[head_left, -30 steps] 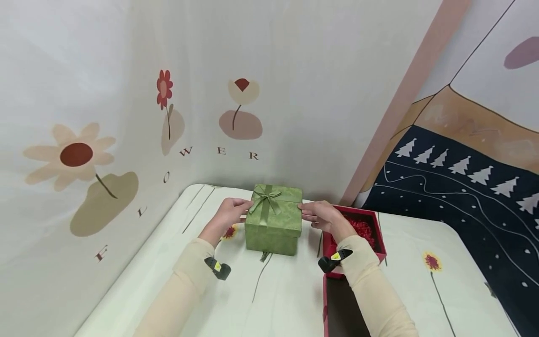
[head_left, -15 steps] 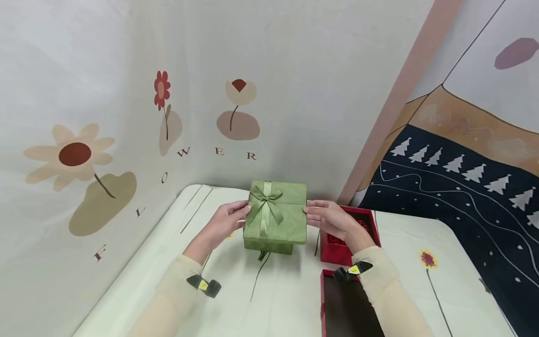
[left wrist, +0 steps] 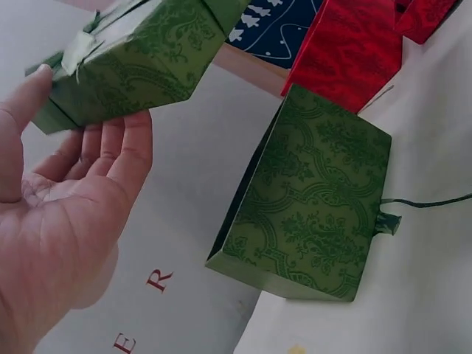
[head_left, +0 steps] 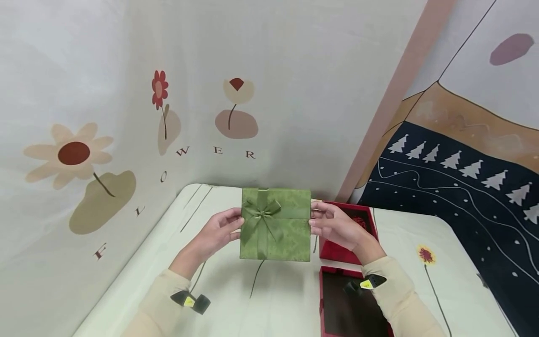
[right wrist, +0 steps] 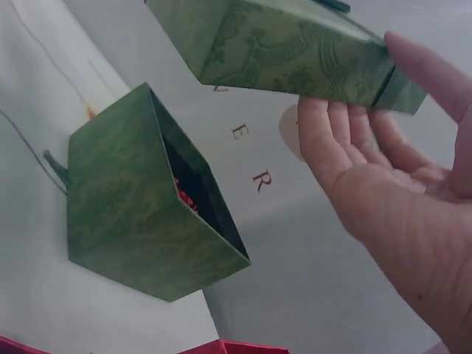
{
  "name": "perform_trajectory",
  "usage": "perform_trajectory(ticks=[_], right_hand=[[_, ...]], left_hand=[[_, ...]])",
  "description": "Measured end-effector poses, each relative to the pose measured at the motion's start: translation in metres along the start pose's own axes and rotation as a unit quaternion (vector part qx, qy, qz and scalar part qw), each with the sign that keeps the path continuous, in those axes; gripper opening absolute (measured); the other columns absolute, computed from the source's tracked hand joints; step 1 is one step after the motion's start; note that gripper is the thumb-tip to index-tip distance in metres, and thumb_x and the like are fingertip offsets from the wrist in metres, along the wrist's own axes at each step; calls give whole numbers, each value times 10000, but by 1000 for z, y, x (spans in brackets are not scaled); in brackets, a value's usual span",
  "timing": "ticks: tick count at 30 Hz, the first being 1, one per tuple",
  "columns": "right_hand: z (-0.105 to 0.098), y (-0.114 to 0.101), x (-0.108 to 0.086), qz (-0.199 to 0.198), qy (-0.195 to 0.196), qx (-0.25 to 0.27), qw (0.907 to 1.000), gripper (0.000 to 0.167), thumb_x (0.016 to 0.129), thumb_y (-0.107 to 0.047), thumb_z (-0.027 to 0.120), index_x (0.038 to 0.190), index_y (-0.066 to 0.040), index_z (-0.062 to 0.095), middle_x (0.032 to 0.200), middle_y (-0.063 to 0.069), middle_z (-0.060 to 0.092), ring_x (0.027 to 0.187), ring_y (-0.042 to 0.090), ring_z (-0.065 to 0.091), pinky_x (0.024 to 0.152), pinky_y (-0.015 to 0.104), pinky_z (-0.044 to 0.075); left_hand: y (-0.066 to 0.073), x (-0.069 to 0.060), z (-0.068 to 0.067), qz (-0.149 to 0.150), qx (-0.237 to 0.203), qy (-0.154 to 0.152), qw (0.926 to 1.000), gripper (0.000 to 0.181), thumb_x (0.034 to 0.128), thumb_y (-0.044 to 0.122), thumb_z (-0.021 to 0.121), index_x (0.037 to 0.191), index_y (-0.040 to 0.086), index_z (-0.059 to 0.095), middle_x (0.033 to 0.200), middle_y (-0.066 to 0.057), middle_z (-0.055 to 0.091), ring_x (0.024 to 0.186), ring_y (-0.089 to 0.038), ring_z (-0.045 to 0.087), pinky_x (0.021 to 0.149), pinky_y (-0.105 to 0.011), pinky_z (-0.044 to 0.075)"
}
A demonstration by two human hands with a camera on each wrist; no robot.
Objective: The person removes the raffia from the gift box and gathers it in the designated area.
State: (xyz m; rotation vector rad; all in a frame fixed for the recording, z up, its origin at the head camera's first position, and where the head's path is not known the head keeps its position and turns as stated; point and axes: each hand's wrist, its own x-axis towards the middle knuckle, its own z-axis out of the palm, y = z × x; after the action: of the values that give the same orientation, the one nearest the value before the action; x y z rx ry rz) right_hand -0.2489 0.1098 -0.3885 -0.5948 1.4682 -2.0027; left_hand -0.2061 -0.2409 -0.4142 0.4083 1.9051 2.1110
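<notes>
A green box lid with a ribbon bow is up in the air, held between both hands. My left hand grips its left side, thumb on the top edge and fingers at the lower rim in the left wrist view. On the opposite side my right hand holds it the same way. Below stands the green patterned box base, apart from the lid. The head view hides it behind the lid. Through its open top the right wrist view shows a bit of red filling.
To the right stands an open red box with red shredded filling, partly behind my right hand. Nearer me lies a red tray-like piece with a dark inside. A printed curtain wall rises behind the flower-patterned table.
The green lid has risen off its base and come toward me, held by both hands. Earlier it sat on the box. The head view has shifted slightly right.
</notes>
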Motion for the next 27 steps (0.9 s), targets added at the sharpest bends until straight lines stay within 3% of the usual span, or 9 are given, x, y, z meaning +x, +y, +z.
perform_trajectory(ticks=[4,9,16,18,22,27], right_hand=[[2,-1,-4,-105,-354,-7,9993,329,982,51,569,1257,-130,576,1154,2,675,1039,112,659,942,277,570],[1,1,-11,-303,-760,-204,9964,365,972,74,575,1296,-94,588,1206,37,693,1092,131,670,977,292,559],[2,3,-22,-568,-1301,-192,9897,371,1001,82,520,1298,-107,638,1248,42,682,1141,143,655,1007,291,541],[3,3,-24,-497,-1201,-91,9915,313,1041,36,477,1275,-106,629,1225,33,666,1109,133,643,993,285,545],[8,1,-26,-314,-641,-134,9974,206,1091,-51,441,1168,-119,620,1110,9,640,994,107,628,934,268,561],[10,2,-29,-237,-266,-423,9985,194,1051,-18,527,1137,-146,646,1095,-1,658,986,108,652,923,279,575]], left_hand=[[0,-8,3,91,229,-44,9997,435,1050,140,598,1395,-90,466,1161,-70,567,1037,-129,591,917,-289,572],[2,-14,5,428,501,-466,9967,278,1021,103,617,1268,-15,573,1145,-100,635,1025,-171,648,936,-358,584],[1,-19,5,720,624,-835,9919,222,1003,68,618,1206,-22,602,1108,-80,668,989,-134,655,916,-309,570],[0,-20,6,711,631,-860,9917,244,1007,75,618,1217,-48,593,1120,-86,672,1003,-141,660,926,-317,570],[0,-21,10,631,677,-815,9924,268,1014,79,613,1230,-77,581,1139,-97,675,1025,-154,670,944,-356,578],[0,-22,11,566,690,-806,9927,245,1017,76,614,1229,-45,597,1140,-92,685,1037,-161,678,951,-382,582]])
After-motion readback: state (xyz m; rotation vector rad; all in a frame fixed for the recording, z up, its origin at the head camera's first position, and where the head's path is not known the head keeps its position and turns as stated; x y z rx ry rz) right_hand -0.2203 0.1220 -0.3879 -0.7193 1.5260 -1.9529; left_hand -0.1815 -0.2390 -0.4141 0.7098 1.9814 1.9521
